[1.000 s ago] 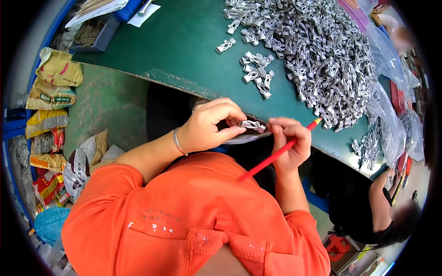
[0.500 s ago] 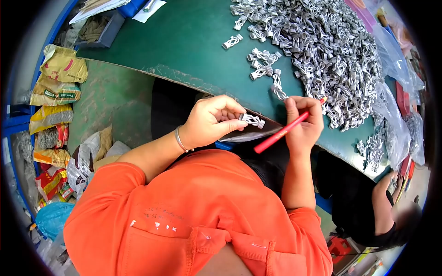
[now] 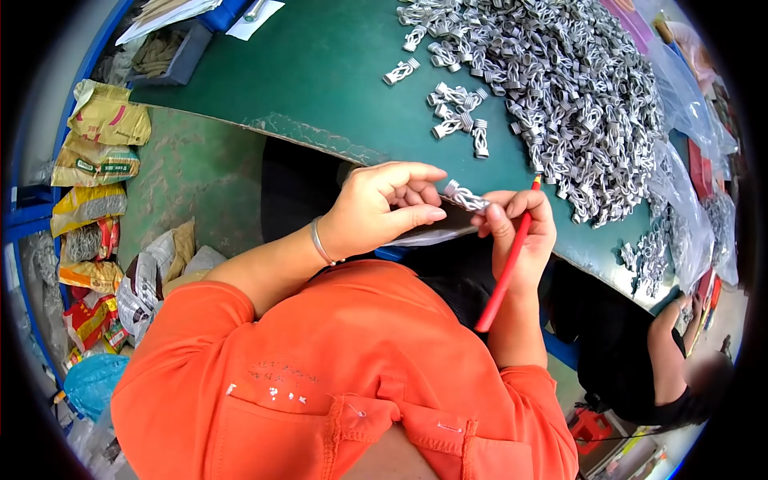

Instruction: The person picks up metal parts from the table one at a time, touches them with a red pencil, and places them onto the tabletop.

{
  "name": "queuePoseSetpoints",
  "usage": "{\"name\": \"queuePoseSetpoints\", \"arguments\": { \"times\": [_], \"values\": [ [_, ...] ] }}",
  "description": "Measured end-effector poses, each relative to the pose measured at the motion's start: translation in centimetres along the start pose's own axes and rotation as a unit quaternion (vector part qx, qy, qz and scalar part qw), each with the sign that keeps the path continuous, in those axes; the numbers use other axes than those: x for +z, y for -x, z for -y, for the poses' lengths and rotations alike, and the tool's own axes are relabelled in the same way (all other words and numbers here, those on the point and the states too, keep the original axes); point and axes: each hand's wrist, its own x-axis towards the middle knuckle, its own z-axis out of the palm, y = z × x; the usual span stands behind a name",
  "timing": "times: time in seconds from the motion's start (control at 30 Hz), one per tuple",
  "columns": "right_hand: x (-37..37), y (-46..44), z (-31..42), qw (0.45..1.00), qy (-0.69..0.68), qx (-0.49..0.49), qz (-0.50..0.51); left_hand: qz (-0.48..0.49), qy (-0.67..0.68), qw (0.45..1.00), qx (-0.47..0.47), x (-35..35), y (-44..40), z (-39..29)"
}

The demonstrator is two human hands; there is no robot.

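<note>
A small grey cage-like part with ribbed ends (image 3: pixel 464 196) is pinched in the fingertips of my right hand (image 3: pixel 520 232). That hand also grips a red pencil (image 3: pixel 509 272), its pale tip pointing toward the table. My left hand (image 3: pixel 392 200) faces the part from the left, thumb and index finger apart, with nothing visible between them. Its other fingers are curled and partly hidden. Beyond the hands, a large heap of similar grey parts (image 3: pixel 576 104) covers the right side of the green table (image 3: pixel 320 72). Several loose parts (image 3: pixel 452 124) lie nearer the hands.
A worn table edge (image 3: pixel 320 142) runs in front of me. At upper left stands a grey bin (image 3: pixel 188 60) holding cloth. Sacks (image 3: pixel 100 164) line the left side. Clear plastic bags (image 3: pixel 680 104) hang at right, near another person in black (image 3: pixel 616 352).
The grey part in my left hand is no longer visible there, and that hand has opened. My right hand has brought a part from the table toward the left hand; the pencil now points more upright.
</note>
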Motion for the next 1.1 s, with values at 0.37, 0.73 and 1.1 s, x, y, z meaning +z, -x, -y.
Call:
{"name": "queuePoseSetpoints", "arguments": {
  "times": [0.37, 0.73, 1.1],
  "values": [
    [0.2, 0.7, -1.3, 0.953, 0.189, -0.238, 0.006, 0.0, 0.027, 0.994, 0.109, 0.3, 0.1, 0.2],
    [0.2, -4.5, -0.3, 0.855, 0.444, -0.269, -0.015, 0.006, -0.153, 0.98, 0.13, -0.8, 1.5, 0.3],
    [-1.1, -4.2, -1.1, 0.869, 0.447, -0.208, -0.045, 0.005, -0.054, 0.99, 0.132, -1.2, 1.7, -1.4]
  ]
}}
